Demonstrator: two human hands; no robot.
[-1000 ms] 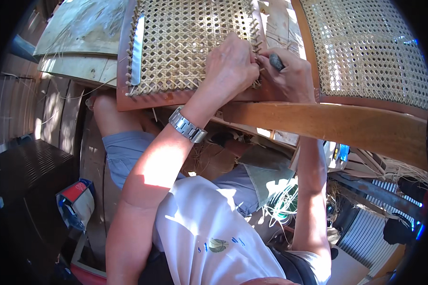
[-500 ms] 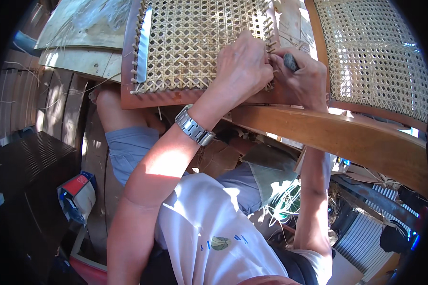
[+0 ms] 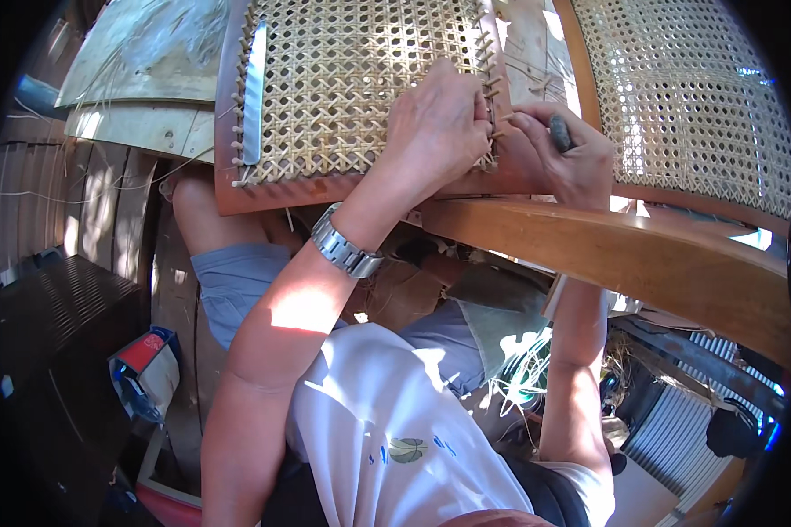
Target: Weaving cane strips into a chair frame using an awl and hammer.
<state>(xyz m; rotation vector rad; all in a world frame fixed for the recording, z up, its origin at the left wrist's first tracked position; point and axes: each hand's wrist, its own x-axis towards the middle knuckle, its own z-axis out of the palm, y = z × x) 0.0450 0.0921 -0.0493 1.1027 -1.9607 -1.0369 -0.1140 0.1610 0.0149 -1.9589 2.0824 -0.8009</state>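
Note:
A woven cane panel (image 3: 334, 97) sits in a reddish-brown wooden frame (image 3: 303, 193), with short pegs (image 3: 235, 145) standing along its side edges. My left hand (image 3: 435, 127) rests on the right part of the weave, fingers curled closed at the pegged right edge; what they pinch is hidden. Just right of it, my right hand (image 3: 576, 158) is closed round a tool with a rounded dark grey handle (image 3: 560, 133). Its thumb and fingertips come together over the frame's right rail, near a peg (image 3: 498, 134). The tool's working end cannot be made out.
A pale flat strip (image 3: 255, 97) lies along the panel's left side. A second cane panel (image 3: 685, 105) stands at the right, with a wooden beam (image 3: 606, 250) crossing below. Left are wooden boards (image 3: 141, 132) with loose strands, a dark vented box (image 3: 61, 299) and a red-and-white carton (image 3: 147, 369).
My right hand, with the dark-handled tool, has moved right, away from my left hand. My left hand keeps its place at the panel's edge. The whole view has shifted slightly.

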